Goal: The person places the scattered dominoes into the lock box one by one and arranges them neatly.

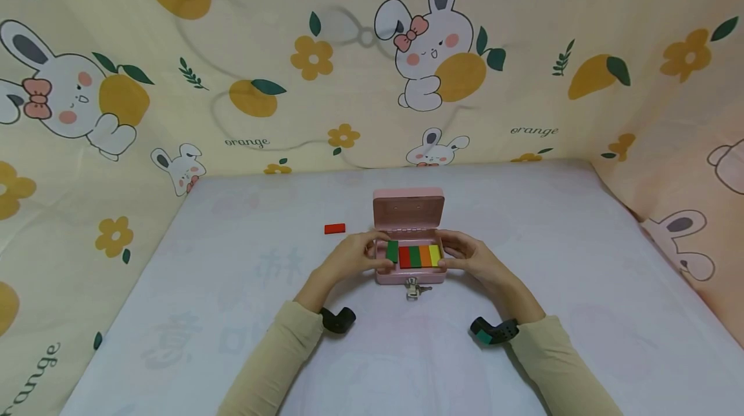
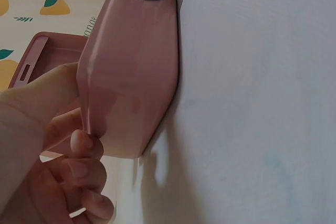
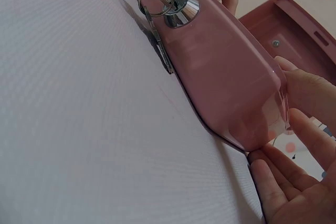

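A small pink metal cash box (image 1: pixel 397 278) stands on the white table with its lid raised at the back. Inside it, red (image 1: pixel 404 257), green (image 1: pixel 414 256), orange (image 1: pixel 425 256) and yellow (image 1: pixel 434 255) blocks form a row. At the box's left end, my left hand (image 1: pixel 354 254) pinches another green block (image 1: pixel 392 251) between thumb and forefinger; the left wrist view hides that block behind the wall. My right hand (image 1: pixel 478 261) grips the right end, its thumb over the rim by the yellow block and other fingers against the outer wall (image 3: pixel 265 116).
A red block (image 1: pixel 334 228) lies on the table (image 1: pixel 244 312), left of the raised lid (image 1: pixel 409 210). Keys (image 3: pixel 157 11) hang from the silver lock (image 3: pixel 182 13) at the box's front. A printed cloth (image 1: pixel 360 99) rises behind the table.
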